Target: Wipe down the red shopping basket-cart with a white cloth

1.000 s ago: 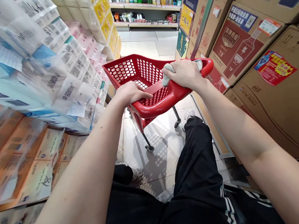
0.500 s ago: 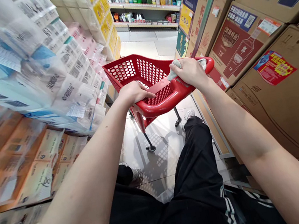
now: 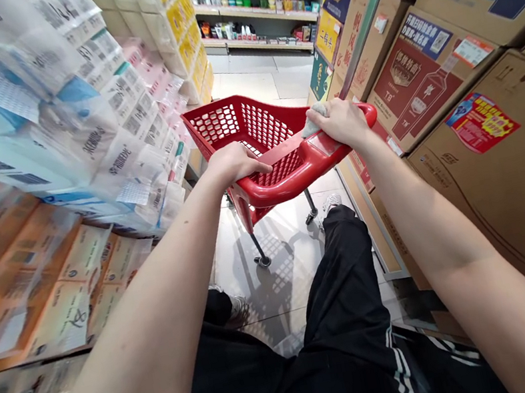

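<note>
Sliding rightward over the last second: right hand [image 3: 342,123] closed on grey cloth [image 3: 315,113], centre frame, nearing right end of red shopping cart [image 3: 231,104] handle [image 3: 302,162] | left hand [image 3: 235,162] gripping handle's left side, unmoved | wipe pass looks nearly complete

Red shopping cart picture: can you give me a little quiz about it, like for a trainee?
1. True or false: the right hand presses a grey cloth on the red shopping cart handle.
2. What is stacked on the aisle's right side? A fruit, B cardboard boxes, C bottles.
3. Which hand touches the cart without a cloth?
Key: 1 true; 2 B; 3 the left hand.
</note>
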Tool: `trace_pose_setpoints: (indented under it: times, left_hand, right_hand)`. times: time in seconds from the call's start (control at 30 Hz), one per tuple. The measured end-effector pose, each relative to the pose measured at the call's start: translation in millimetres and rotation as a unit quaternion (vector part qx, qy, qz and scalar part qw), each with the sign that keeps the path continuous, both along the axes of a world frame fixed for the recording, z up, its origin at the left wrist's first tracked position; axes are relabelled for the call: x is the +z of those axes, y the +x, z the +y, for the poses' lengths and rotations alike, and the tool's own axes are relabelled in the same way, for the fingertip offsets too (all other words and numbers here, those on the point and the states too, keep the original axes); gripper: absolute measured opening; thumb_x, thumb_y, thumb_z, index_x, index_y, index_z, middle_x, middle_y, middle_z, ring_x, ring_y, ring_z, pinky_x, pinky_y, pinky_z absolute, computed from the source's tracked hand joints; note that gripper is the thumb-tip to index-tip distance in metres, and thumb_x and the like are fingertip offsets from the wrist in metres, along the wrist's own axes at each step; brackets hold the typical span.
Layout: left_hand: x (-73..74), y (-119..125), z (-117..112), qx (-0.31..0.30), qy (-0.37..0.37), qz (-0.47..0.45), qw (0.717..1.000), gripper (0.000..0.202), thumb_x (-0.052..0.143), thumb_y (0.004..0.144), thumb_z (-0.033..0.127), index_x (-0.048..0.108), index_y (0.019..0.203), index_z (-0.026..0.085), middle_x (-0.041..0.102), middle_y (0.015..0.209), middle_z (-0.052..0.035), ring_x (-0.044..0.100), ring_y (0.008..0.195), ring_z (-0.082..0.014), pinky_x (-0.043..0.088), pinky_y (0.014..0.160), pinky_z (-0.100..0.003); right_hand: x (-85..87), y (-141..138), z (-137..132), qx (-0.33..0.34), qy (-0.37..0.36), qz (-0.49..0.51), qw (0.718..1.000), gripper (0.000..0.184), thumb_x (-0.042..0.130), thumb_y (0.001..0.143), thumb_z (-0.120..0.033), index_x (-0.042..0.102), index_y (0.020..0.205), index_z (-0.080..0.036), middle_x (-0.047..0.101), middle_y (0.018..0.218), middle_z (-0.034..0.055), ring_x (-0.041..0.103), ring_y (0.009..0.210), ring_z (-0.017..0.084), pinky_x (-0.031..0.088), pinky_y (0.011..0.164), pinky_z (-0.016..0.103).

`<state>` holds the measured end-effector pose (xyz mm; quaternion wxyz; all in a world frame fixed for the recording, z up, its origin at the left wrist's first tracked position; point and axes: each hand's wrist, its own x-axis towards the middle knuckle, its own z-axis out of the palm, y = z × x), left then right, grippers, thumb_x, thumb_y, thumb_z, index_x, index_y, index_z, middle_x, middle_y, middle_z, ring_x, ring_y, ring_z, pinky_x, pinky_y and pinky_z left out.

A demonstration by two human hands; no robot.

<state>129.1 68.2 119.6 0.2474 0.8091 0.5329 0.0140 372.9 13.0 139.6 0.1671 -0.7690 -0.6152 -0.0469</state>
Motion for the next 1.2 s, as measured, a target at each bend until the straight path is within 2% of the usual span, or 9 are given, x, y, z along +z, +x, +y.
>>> trace_pose_setpoints:
  times: [0.1, 0.27, 0.4, 0.5, 0.7, 0.83, 1.0, 1.2]
  left_hand:
    - [-1.1, -1, 2, -0.003, 0.005, 0.000, 1.000, 0.047, 0.075, 0.058, 0.059, 0.077, 0.087, 0.023, 0.068, 0.076, -0.0073, 0.061, 0.088, -0.0275, 0.041, 0.074, -0.035]
    - [-0.4, -1, 2, -0.007, 0.008, 0.005, 1.000, 0.046, 0.072, 0.060, 0.062, 0.077, 0.082, 0.022, 0.066, 0.069, -0.0062, 0.060, 0.082, -0.0257, 0.039, 0.070, -0.033]
    - [2.2, 0, -2, -0.010, 0.009, 0.005, 1.000, 0.043, 0.071, 0.062, 0.059, 0.076, 0.081, 0.021, 0.064, 0.066, -0.0052, 0.059, 0.081, -0.0242, 0.038, 0.069, -0.032]
    - [2.1, 0, -1, -0.012, 0.011, 0.002, 1.000, 0.043, 0.071, 0.062, 0.058, 0.076, 0.083, 0.021, 0.064, 0.067, -0.0046, 0.059, 0.080, -0.0237, 0.037, 0.069, -0.031]
    - [-0.9, 0, 1, -0.012, 0.016, 0.002, 1.000, 0.046, 0.072, 0.062, 0.060, 0.077, 0.087, 0.021, 0.068, 0.075, -0.0062, 0.059, 0.081, -0.0235, 0.038, 0.070, -0.032]
    - [-1.4, 1, 1, -0.008, 0.014, 0.002, 1.000, 0.047, 0.073, 0.062, 0.059, 0.078, 0.089, 0.021, 0.068, 0.078, -0.0067, 0.059, 0.081, -0.0236, 0.038, 0.070, -0.033]
    - [-1.5, 1, 0, -0.009, 0.015, -0.001, 1.000, 0.047, 0.073, 0.062, 0.060, 0.078, 0.088, 0.021, 0.068, 0.075, -0.0061, 0.059, 0.081, -0.0236, 0.038, 0.070, -0.032]
    - [-2.4, -1, 1, -0.004, 0.014, 0.002, 1.000, 0.047, 0.073, 0.063, 0.060, 0.078, 0.088, 0.021, 0.068, 0.077, -0.0064, 0.060, 0.082, -0.0240, 0.039, 0.070, -0.032]
  right_hand:
    - [2.5, -14, -12, 0.044, 0.001, -0.013, 0.999, 0.055, 0.033, 0.097, -0.059, 0.069, 0.100, -0.017, 0.071, 0.099, 0.0130, 0.062, 0.097, 0.029, 0.043, 0.084, 0.039]
    - [10.5, -56, -27, 0.139, -0.032, -0.022, 0.990, 0.049, 0.035, 0.098, -0.053, 0.069, 0.094, -0.020, 0.072, 0.097, 0.0084, 0.063, 0.094, 0.026, 0.041, 0.083, 0.035]
    - [12.9, -70, -27, 0.157, -0.049, -0.008, 0.986, 0.052, 0.033, 0.098, -0.056, 0.070, 0.094, -0.019, 0.072, 0.096, 0.0095, 0.064, 0.094, 0.028, 0.041, 0.080, 0.034]
    - [10.9, -60, -19, 0.133, -0.042, 0.005, 0.990, 0.053, 0.034, 0.097, -0.056, 0.069, 0.093, -0.017, 0.072, 0.096, 0.0111, 0.065, 0.095, 0.029, 0.042, 0.082, 0.036]
    - [5.4, -23, -5, 0.054, -0.016, 0.042, 0.998, 0.051, 0.039, 0.094, -0.057, 0.067, 0.092, -0.015, 0.071, 0.090, 0.0140, 0.063, 0.098, 0.031, 0.043, 0.089, 0.042]
    - [2.6, -6, 2, 0.025, -0.007, 0.087, 0.996, 0.045, 0.045, 0.090, -0.056, 0.066, 0.094, -0.017, 0.070, 0.089, 0.0132, 0.063, 0.096, 0.030, 0.045, 0.086, 0.043]
    - [0.5, 9, 13, -0.029, 0.011, 0.083, 0.996, 0.040, 0.053, 0.086, -0.054, 0.066, 0.089, -0.016, 0.068, 0.088, 0.0152, 0.062, 0.097, 0.033, 0.046, 0.087, 0.045]
    - [-3.0, 15, 13, -0.040, 0.027, 0.073, 0.996, 0.045, 0.047, 0.089, -0.057, 0.068, 0.090, -0.017, 0.068, 0.091, 0.0159, 0.060, 0.102, 0.034, 0.045, 0.089, 0.048]
